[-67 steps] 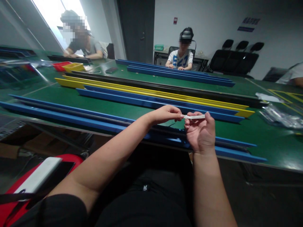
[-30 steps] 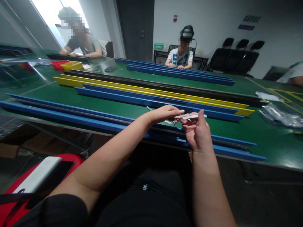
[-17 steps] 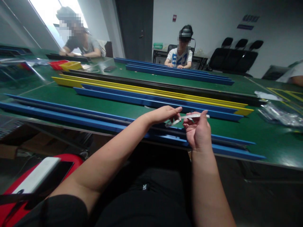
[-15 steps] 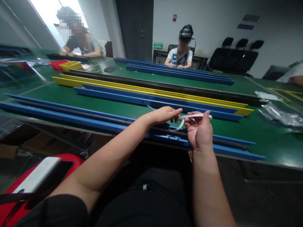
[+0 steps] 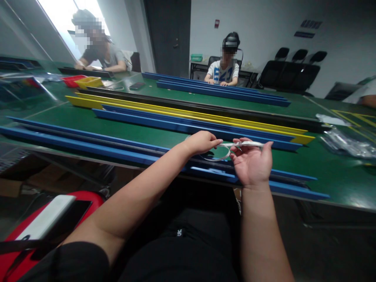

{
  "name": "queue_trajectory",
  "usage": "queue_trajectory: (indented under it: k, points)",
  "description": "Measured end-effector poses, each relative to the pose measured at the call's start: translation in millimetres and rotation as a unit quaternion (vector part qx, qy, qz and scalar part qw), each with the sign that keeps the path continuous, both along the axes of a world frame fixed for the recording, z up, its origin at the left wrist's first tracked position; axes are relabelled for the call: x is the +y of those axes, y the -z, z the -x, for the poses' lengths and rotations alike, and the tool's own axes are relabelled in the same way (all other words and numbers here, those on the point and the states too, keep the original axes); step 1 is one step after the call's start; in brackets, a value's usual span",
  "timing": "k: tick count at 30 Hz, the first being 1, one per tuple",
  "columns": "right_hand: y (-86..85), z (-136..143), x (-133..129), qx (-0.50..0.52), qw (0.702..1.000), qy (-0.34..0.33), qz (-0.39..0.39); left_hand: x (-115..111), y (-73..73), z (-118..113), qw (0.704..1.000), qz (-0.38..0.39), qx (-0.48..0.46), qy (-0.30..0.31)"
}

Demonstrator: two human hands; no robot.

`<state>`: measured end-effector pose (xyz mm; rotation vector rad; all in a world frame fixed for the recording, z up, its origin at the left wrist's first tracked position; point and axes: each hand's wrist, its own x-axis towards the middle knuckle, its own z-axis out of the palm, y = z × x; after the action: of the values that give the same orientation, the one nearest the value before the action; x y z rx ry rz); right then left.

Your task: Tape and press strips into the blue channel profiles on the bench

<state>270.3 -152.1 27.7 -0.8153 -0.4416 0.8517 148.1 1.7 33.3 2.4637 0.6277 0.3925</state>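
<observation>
A thin white strip (image 5: 249, 144) stretches between my hands, with a loop of it hanging below the gap. My left hand (image 5: 202, 142) pinches the strip between thumb and fingertips. Turned palm up, my right hand (image 5: 252, 162) holds the strip along its fingers, with the thumb at the strip's right end. Both hands are above a long blue rail (image 5: 96, 145) with a dark channel inside, lying along the near table edge. My forearms and hands cover part of this rail.
Beyond my hands lie another blue rail (image 5: 152, 119), a yellow rail (image 5: 176, 112) and a black rail (image 5: 182, 102) on the green table (image 5: 70, 123). Plastic-wrapped items (image 5: 349, 143) sit at right. Two people work across the table, near red and yellow bins (image 5: 89, 82).
My right hand has moved slightly right and opened its palm more upward. My left fingers have closed in on the strip. The strip's loop has widened and shifted.
</observation>
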Motion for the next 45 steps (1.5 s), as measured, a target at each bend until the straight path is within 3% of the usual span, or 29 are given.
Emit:
queue_trajectory:
  k: [6,13,19,23,27,32,37,41,45]
  points:
    - [-1.6,-8.1,-3.8,0.003,1.000,0.018,-0.001,2.1,0.7,0.3,0.999,-0.025,0.014,-0.032]
    - [-0.4,-30.3,-12.5,0.007,0.998,0.056,0.005,5.5,3.8,-0.8,0.998,-0.048,0.030,-0.029]
    - [-9.2,-65.3,-37.5,-0.016,0.990,0.135,-0.044,5.8,5.3,2.1,0.985,-0.078,0.145,-0.057]
    - [-16.4,-76.0,-51.3,-0.027,0.987,0.153,-0.046,8.3,7.1,0.9,0.990,-0.092,0.099,-0.049]
    - [-19.3,-52.8,-42.1,-0.032,0.994,0.099,-0.034,7.4,4.9,-1.4,0.993,-0.103,-0.043,0.024]
    - [-14.6,-2.1,-13.8,-0.031,0.999,-0.031,-0.022,-0.9,-0.6,0.2,0.970,-0.071,-0.181,0.144]
    - [-8.3,18.0,-2.5,-0.017,0.996,-0.085,-0.034,-7.8,-4.2,4.0,0.969,-0.039,-0.165,0.181]
    - [-10.3,11.3,-6.3,0.004,0.991,-0.125,-0.041,-8.0,-4.6,3.8,0.972,-0.032,-0.137,0.187]
    - [-12.3,3.6,-9.4,0.007,0.988,-0.149,-0.034,-4.5,-2.0,0.7,0.969,-0.010,-0.166,0.180]
